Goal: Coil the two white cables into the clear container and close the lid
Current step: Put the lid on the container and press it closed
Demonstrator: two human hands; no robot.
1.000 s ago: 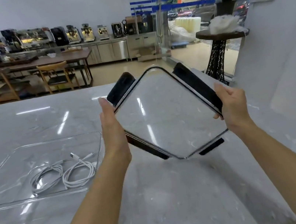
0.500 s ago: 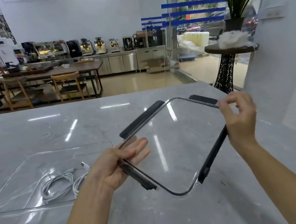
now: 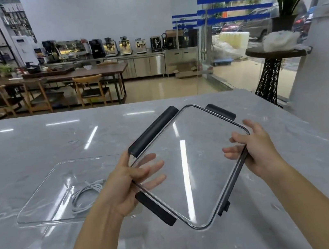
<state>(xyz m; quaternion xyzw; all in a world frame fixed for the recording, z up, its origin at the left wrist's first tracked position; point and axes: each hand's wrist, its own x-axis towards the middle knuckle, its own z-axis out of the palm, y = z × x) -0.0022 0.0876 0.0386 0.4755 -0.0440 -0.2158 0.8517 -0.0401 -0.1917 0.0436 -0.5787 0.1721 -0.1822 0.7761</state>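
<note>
Clear lid (image 3: 193, 186) held tilted above counter (image 3: 33, 143); left hand (image 3: 126, 186) and right hand (image 3: 259, 150) each pinch an edge, fingers spread underneath. Cables (image 3: 86, 196) lie coiled in open container (image 3: 39, 200), left.

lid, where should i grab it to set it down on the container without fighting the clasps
Take the lid by two opposite corners, from left and right, as the left hand and right hand do now. Black clasps run along the four edges, leaving only the rounded corners bare; a two-sided hold should keep it level over the container.
</note>
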